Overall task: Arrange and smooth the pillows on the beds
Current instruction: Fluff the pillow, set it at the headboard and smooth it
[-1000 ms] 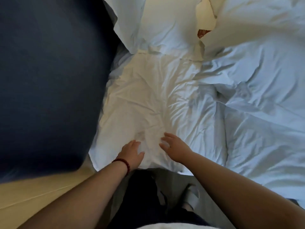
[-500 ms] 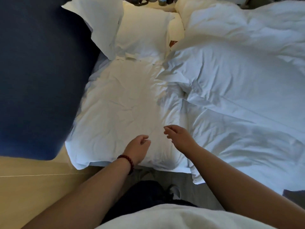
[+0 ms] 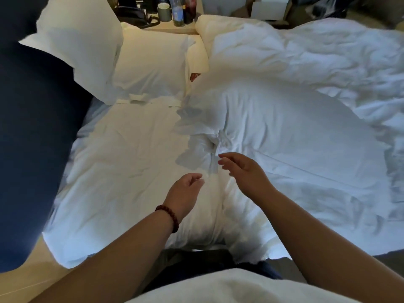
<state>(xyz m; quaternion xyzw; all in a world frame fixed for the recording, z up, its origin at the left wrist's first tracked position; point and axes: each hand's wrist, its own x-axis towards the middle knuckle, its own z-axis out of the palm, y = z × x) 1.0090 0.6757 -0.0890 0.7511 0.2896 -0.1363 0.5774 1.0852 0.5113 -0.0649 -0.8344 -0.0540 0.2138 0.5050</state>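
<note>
Counting the bedding first, you find three white pillows on the left part of the bed [image 3: 91, 119]. The near pillow [image 3: 122, 176] lies flat along the bed's near edge, directly in front of you. Its cover is marked with fine creases, and its right end meets the duvet [image 3: 295, 127]. The flat pillow [image 3: 153, 62] lies just beyond it and looks smoother. The leaning pillow [image 3: 80, 47] stands tilted against the dark blue headboard [image 3: 32, 127] and overlaps the left end of the flat pillow. A fourth, cream-coloured shape [image 3: 218, 25] shows at the far edge of the duvet; you cannot tell whether it is a pillow.

One duvet, white and heavily rumpled, covers the right part of the bed. It bunches into a knot of folds beside the near pillow.

You have two grips in view:
- The left grip [image 3: 185, 191], with one dark red bead bracelet [image 3: 168, 218] on its wrist, hovers over the right end of the near pillow. Its fingers are loosely curled and hold nothing.
- The right grip [image 3: 242, 169] is over the line where the near pillow meets the duvet. Its fingers are relaxed, slightly bent, and hold nothing.

You cannot tell whether either grip touches the fabric.

The counter [image 3: 175, 27] beyond the pillows carries one grey mug [image 3: 164, 12], at least two bottles [image 3: 177, 12] and one dark corded object [image 3: 135, 16].
</note>
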